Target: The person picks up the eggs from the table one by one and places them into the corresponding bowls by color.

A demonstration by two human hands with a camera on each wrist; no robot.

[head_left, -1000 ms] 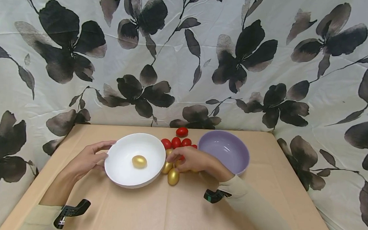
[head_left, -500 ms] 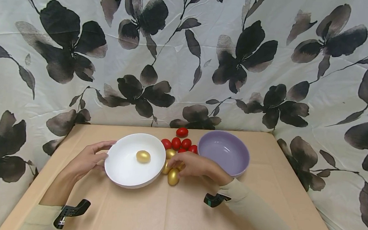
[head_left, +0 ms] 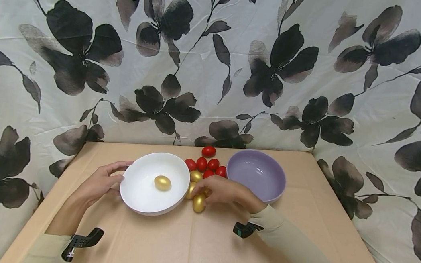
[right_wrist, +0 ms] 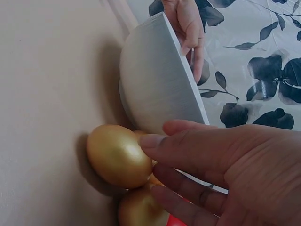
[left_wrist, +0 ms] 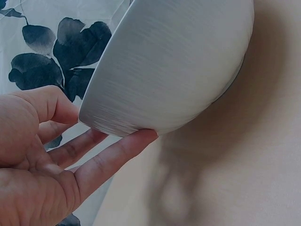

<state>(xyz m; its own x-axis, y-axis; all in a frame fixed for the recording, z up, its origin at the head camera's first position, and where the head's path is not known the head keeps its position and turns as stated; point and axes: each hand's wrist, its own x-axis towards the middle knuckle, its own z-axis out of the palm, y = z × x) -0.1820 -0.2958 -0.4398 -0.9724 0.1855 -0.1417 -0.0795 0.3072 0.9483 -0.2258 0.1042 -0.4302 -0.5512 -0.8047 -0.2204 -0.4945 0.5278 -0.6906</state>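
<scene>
My left hand (head_left: 100, 183) holds the side of the white bowl (head_left: 134, 195), fingertips against its rim and outer wall in the left wrist view. One gold egg (head_left: 162, 183) lies inside that bowl. Just right of it, my right hand (head_left: 219, 190) reaches down into a cluster of gold eggs, fingers bent among them. In the right wrist view the thumb tip overlaps the nearest gold egg (right_wrist: 117, 157), and other fingertips overlap a second gold egg (right_wrist: 141, 207). I cannot tell whether the right fingers pinch one.
Several red eggs (head_left: 202, 164) sit behind the gold ones, with one red egg (head_left: 208, 151) near the table's back edge. A purple bowl (head_left: 256, 176) stands to their right, partly behind my right wrist. Floral fabric (head_left: 214, 67) hangs behind the wooden table (head_left: 160, 245).
My right hand has shifted slightly toward me, uncovering more red eggs. The gold egg in the white bowl has rolled a little to the right and partly back. The left hand stays put.
</scene>
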